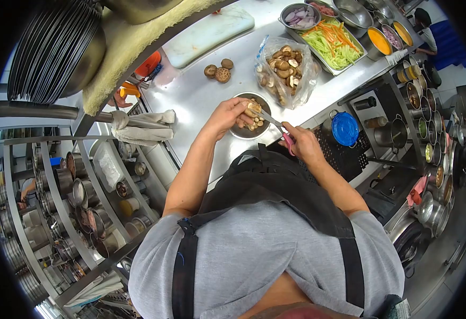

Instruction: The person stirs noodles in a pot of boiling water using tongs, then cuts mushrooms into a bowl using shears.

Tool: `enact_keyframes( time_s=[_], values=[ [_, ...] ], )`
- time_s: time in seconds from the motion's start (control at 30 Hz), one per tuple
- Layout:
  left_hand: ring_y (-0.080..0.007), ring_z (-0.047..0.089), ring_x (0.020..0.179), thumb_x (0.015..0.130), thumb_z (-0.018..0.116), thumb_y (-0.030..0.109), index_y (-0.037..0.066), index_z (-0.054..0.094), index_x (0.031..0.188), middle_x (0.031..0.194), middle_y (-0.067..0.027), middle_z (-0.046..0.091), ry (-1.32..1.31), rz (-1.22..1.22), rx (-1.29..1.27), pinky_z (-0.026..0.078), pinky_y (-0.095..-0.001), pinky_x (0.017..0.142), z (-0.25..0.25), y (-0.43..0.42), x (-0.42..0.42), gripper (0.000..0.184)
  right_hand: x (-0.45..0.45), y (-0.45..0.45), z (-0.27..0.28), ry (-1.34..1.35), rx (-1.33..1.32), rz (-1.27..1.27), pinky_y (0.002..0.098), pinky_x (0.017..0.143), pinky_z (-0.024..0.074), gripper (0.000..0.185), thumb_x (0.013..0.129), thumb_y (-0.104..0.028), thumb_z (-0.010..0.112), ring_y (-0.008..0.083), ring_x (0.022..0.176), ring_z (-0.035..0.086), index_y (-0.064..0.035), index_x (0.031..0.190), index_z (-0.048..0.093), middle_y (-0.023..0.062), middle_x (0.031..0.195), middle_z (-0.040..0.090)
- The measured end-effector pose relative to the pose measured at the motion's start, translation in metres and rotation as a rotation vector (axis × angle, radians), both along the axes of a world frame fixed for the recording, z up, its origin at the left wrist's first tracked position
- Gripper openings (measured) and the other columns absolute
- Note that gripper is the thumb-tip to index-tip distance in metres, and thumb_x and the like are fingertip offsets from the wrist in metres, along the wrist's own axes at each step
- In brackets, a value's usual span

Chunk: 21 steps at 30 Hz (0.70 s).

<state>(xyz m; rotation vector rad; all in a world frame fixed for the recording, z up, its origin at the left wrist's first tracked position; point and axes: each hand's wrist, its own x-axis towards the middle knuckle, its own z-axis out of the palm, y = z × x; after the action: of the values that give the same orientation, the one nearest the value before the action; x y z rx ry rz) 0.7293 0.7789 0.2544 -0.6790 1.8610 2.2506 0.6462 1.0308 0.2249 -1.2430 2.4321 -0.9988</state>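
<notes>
My left hand [230,117] pinches a mushroom [254,109] over a steel bowl [236,132]. In my right hand [302,142] is a pair of scissors [287,139] with pink handles, its blades reaching to the mushroom. Small pale pieces, seemingly mushroom stems [254,124], lie in the bowl. Behind the bowl, to the right, a clear plastic bag [307,87] stands open, full of brown mushrooms [283,66]. Three whole mushrooms [222,75] sit on the steel counter to the left of the bag.
A white cutting board [209,36] lies at the back left. Trays of sliced vegetables [333,45] and bowls of onion [300,18] line the back right. A grey cloth [145,127] hangs at left. A blue lid [345,128] is below the counter's right edge. Another person [427,34] stands far right.
</notes>
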Motion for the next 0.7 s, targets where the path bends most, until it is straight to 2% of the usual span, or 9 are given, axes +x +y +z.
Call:
enact_keyframes(
  time_s=[0.07, 0.17, 0.23, 0.33, 0.37, 0.43, 0.57, 0.63, 0.7],
  values=[
    [-0.0144, 0.066, 0.074, 0.099, 0.046, 0.022, -0.003, 0.054, 0.115, 0.095, -0.0119, 0.066, -0.025, -0.025, -0.002, 0.046, -0.0205, 0.055, -0.005, 0.002, 0.000, 0.031, 0.003, 0.000, -0.001, 0.012, -0.012, 0.010, 0.0414, 0.060, 0.0470, 0.049, 0.072, -0.021, 0.077, 0.0360, 0.066, 0.059, -0.0074, 0.116, 0.059, 0.0183, 0.077, 0.061],
    [-0.0151, 0.066, 0.073, 0.099, 0.045, 0.024, -0.004, 0.055, 0.111, 0.094, -0.0124, 0.066, -0.113, -0.090, 0.021, 0.046, -0.0210, 0.054, -0.023, 0.000, 0.003, 0.032, 0.006, 0.000, -0.001, -0.115, 0.098, 0.068, 0.0460, 0.064, 0.0464, 0.044, 0.074, -0.024, 0.075, 0.0397, 0.074, 0.060, -0.0080, 0.112, 0.060, 0.0229, 0.077, 0.061],
    [-0.0158, 0.066, 0.073, 0.098, 0.047, 0.027, -0.005, 0.057, 0.106, 0.092, -0.0137, 0.066, -0.209, -0.054, 0.109, 0.047, -0.0221, 0.053, -0.033, 0.000, 0.008, 0.034, 0.006, 0.002, -0.011, -0.200, 0.178, 0.100, 0.0472, 0.062, 0.0459, 0.038, 0.073, -0.025, 0.076, 0.0409, 0.072, 0.060, -0.0072, 0.103, 0.061, 0.0247, 0.072, 0.060],
    [-0.0162, 0.066, 0.073, 0.096, 0.049, 0.027, -0.006, 0.057, 0.104, 0.091, -0.0148, 0.066, -0.278, -0.092, 0.058, 0.048, -0.0225, 0.052, -0.044, 0.001, 0.010, 0.034, 0.003, 0.002, -0.023, -0.201, 0.178, 0.148, 0.0472, 0.059, 0.0456, 0.032, 0.072, -0.025, 0.076, 0.0422, 0.069, 0.059, -0.0062, 0.093, 0.061, 0.0237, 0.068, 0.058],
    [-0.0162, 0.066, 0.073, 0.096, 0.049, 0.027, -0.006, 0.057, 0.104, 0.091, -0.0148, 0.066, -0.279, -0.092, 0.060, 0.048, -0.0225, 0.052, -0.050, 0.000, 0.010, 0.034, 0.001, 0.003, -0.030, -0.203, 0.180, 0.149, 0.0472, 0.059, 0.0456, 0.032, 0.072, -0.025, 0.076, 0.0422, 0.069, 0.059, -0.0062, 0.093, 0.061, 0.0237, 0.068, 0.058],
    [-0.0164, 0.066, 0.072, 0.095, 0.050, 0.025, -0.005, 0.057, 0.103, 0.090, -0.0150, 0.065, -0.319, -0.132, -0.010, 0.048, -0.0225, 0.052, -0.056, -0.002, 0.009, 0.032, -0.003, 0.005, -0.038, -0.175, 0.151, 0.212, 0.0413, 0.059, 0.0487, 0.043, 0.073, -0.025, 0.077, 0.0393, 0.066, 0.061, -0.0054, 0.110, 0.064, 0.0226, 0.072, 0.061],
    [-0.0165, 0.066, 0.072, 0.095, 0.051, 0.022, -0.006, 0.058, 0.102, 0.090, -0.0146, 0.065, -0.317, -0.098, -0.001, 0.048, -0.0219, 0.052, -0.056, -0.001, 0.013, 0.030, -0.002, 0.003, -0.025, -0.169, 0.199, 0.220, 0.0407, 0.061, 0.0499, 0.040, 0.074, -0.024, 0.076, 0.0377, 0.066, 0.063, -0.0040, 0.106, 0.064, 0.0228, 0.073, 0.061],
    [-0.0158, 0.065, 0.072, 0.095, 0.051, 0.023, -0.005, 0.059, 0.101, 0.087, -0.0136, 0.066, -0.216, -0.041, 0.019, 0.047, -0.0223, 0.054, -0.060, 0.002, 0.013, 0.030, 0.000, 0.002, -0.019, -0.126, 0.242, 0.224, 0.0383, 0.061, 0.0525, 0.030, 0.078, -0.019, 0.071, 0.0297, 0.060, 0.064, -0.0011, 0.101, 0.063, 0.0190, 0.066, 0.061],
    [-0.0151, 0.064, 0.070, 0.095, 0.051, 0.024, -0.004, 0.060, 0.102, 0.085, -0.0129, 0.066, -0.186, -0.076, 0.008, 0.047, -0.0226, 0.056, -0.064, 0.003, 0.015, 0.030, 0.003, 0.006, -0.027, -0.468, 0.111, 0.173, 0.0361, 0.061, 0.0548, 0.022, 0.083, -0.013, 0.065, 0.0191, 0.055, 0.060, 0.0007, 0.099, 0.061, 0.0117, 0.059, 0.055]
  ],
)
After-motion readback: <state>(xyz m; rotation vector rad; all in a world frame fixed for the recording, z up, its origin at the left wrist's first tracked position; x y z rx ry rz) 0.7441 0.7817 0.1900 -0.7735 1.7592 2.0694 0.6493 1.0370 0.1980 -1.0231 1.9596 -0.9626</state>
